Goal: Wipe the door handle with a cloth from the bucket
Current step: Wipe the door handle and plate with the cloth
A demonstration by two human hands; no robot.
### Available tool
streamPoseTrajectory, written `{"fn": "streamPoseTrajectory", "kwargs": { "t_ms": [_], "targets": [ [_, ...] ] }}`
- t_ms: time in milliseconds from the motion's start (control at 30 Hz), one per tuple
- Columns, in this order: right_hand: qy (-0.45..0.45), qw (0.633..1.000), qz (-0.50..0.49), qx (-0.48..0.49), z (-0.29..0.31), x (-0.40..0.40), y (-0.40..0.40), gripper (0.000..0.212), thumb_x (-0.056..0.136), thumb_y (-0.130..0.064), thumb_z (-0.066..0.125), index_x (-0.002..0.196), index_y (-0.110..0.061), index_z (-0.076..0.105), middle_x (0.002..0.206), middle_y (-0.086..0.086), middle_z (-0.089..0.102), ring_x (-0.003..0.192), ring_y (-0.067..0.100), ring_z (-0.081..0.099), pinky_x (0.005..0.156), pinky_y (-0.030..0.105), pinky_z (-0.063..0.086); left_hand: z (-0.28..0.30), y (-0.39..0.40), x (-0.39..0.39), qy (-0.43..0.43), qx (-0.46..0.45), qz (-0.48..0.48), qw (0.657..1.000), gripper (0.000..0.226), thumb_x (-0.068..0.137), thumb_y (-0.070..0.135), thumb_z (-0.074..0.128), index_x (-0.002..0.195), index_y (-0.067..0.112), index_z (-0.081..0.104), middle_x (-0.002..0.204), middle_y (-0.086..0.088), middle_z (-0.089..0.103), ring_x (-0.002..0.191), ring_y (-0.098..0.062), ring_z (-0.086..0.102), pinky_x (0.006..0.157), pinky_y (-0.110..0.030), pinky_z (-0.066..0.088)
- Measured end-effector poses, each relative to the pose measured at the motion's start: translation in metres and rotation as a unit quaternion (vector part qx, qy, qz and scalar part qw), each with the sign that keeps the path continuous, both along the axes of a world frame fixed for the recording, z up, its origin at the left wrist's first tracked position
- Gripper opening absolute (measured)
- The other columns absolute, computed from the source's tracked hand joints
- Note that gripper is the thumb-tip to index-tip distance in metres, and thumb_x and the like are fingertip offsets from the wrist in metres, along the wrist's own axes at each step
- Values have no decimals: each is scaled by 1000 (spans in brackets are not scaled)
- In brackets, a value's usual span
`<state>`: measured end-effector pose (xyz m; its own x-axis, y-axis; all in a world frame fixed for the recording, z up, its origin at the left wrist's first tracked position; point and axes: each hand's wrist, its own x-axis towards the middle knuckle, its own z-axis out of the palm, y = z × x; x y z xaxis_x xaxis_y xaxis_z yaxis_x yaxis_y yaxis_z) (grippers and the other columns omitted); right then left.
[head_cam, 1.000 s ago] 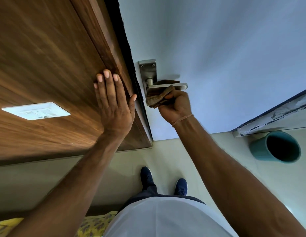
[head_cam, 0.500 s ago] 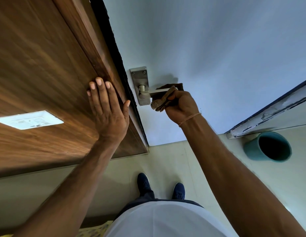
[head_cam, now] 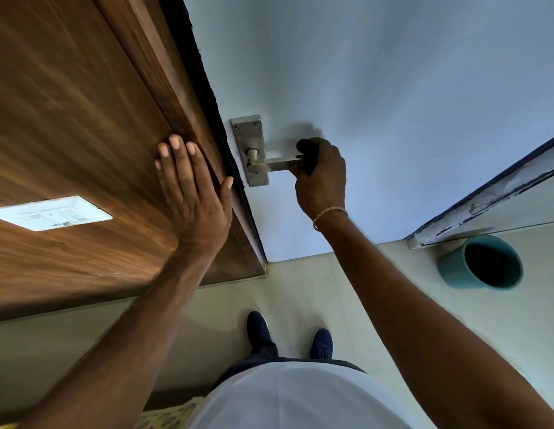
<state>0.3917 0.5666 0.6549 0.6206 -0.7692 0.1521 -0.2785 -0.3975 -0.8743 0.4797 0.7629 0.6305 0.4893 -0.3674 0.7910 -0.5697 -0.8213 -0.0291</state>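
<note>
A brushed-metal door handle [head_cam: 271, 164] juts from its backplate [head_cam: 248, 136] on the pale door [head_cam: 393, 103]. My right hand [head_cam: 320, 178] is closed around the lever's outer end. It is wrapped on a dark brown cloth [head_cam: 303, 146], of which only a small bit shows above my fingers. The lever's inner half, near the backplate, is bare. My left hand [head_cam: 192, 193] lies flat with fingers apart on the wooden panel [head_cam: 83, 119] left of the door edge and holds nothing. A teal bucket [head_cam: 455, 267] stands on the floor at the right.
A white switch plate [head_cam: 52, 213] is set in the wooden panel at the left. A worn door-frame strip [head_cam: 486, 199] runs above the bucket. My two dark shoes [head_cam: 258, 331] stand on the pale tiled floor [head_cam: 316, 289] below the handle.
My right hand has slid with the cloth from the lever's inner part out to its end, and the cloth is now mostly hidden in my fist. My left hand stays on the panel.
</note>
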Motion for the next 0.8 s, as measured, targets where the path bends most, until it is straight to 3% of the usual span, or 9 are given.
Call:
{"fn": "streamPoseTrajectory", "kwargs": {
  "t_ms": [67, 167, 267, 333, 467, 633, 800],
  "targets": [
    [29, 993, 13, -114, -1, -1, 3, 42, 86, 7, 69, 123, -13, 72, 126, 10, 64, 116, 35, 58, 99, 44, 54, 0, -1, -1, 1, -1, 1, 1000, 83, 108, 39, 63, 163, -9, 23, 163, -35, 36, 154, -51, 32, 131, -60, 29],
    [17, 964, 30, -264, 2, -2, 7, 34, 85, 4, 63, 113, -10, 76, 112, 14, 63, 107, 37, 59, 90, 47, 54, 0, -2, -3, 3, -5, 4, 1000, 83, 107, 38, 64, 162, -10, 24, 163, -36, 36, 154, -52, 33, 131, -60, 30],
    [20, 941, 81, -329, 8, 1, 16, 30, 93, -4, 54, 113, -8, 75, 102, 14, 65, 100, 38, 60, 90, 49, 51, 1, -3, -4, 10, -10, 4, 1000, 81, 108, 37, 64, 162, -10, 25, 163, -36, 36, 154, -52, 32, 130, -61, 31],
    [20, 936, 125, -329, 14, 3, 25, 33, 89, 2, 57, 116, -9, 74, 101, 12, 69, 99, 37, 62, 91, 48, 52, 1, -3, -5, 15, -10, 0, 1000, 81, 108, 37, 63, 162, -9, 24, 164, -35, 35, 155, -51, 31, 131, -61, 29],
    [15, 945, 184, -269, 38, -1, 24, 43, 83, 9, 64, 121, -9, 70, 106, 11, 76, 102, 36, 68, 79, 49, 61, 2, 0, -4, 21, -10, -8, 1000, 84, 108, 37, 65, 164, -7, 22, 166, -33, 34, 156, -49, 30, 132, -58, 27],
    [-2, 951, 217, -219, 76, -20, 14, 32, 96, -23, 57, 124, -12, 68, 109, 8, 80, 94, 33, 74, 82, 45, 63, 1, 2, -5, 20, -5, -9, 1000, 84, 108, 38, 62, 166, -4, 18, 166, -31, 34, 158, -45, 26, 133, -55, 25],
    [71, 964, 187, -177, 85, -12, 2, 29, 99, -38, 64, 122, -19, 67, 106, 4, 79, 95, 32, 73, 84, 48, 63, 1, 0, -5, 27, -16, -15, 999, 83, 108, 38, 60, 166, -5, 18, 166, -32, 33, 158, -46, 24, 133, -57, 27]
  ]
}}
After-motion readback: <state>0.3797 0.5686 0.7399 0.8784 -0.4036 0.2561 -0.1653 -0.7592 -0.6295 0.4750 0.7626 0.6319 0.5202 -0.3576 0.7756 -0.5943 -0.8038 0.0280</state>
